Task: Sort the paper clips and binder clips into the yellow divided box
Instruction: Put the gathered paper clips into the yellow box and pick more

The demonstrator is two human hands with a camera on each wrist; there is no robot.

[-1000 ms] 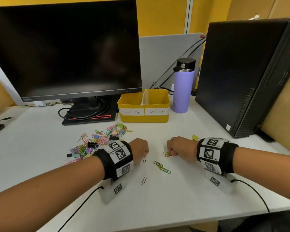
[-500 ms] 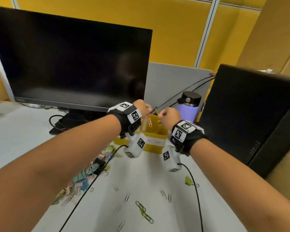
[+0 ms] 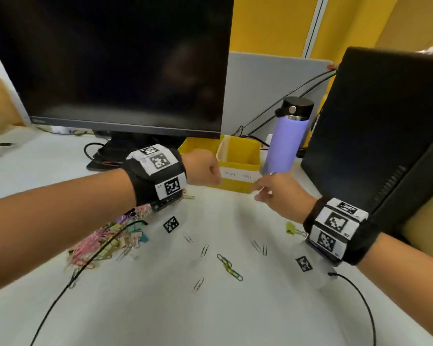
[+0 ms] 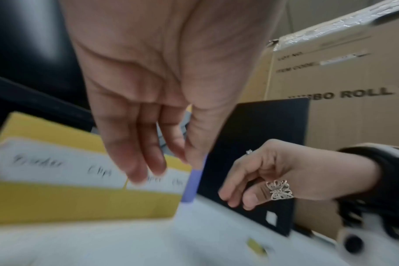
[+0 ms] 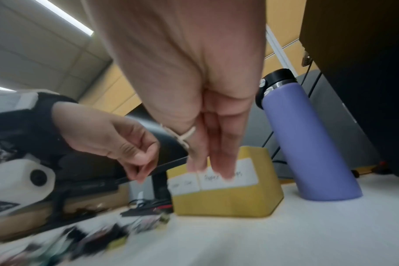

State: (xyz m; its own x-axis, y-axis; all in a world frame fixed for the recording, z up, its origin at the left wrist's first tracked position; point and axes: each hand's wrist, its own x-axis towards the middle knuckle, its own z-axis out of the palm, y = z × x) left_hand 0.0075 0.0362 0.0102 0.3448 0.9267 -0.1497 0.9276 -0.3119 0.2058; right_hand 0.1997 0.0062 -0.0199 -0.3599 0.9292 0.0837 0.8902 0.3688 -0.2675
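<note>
Both hands empty, fingers loose: left hand (image 3: 202,168) and right hand (image 3: 283,193) just front of yellow box (image 3: 238,156); loose paper clips (image 3: 229,267) dot the tabletop (image 3: 160,308) behind them.

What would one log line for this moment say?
left hand: empty, before yellow divided box | right hand: empty, near box | loose paper clips: on table | clip pile: unsorted

head: high, down over desk | wrists: low, close, facing yellow divided box (image 3: 238,156) | shared: box
</note>
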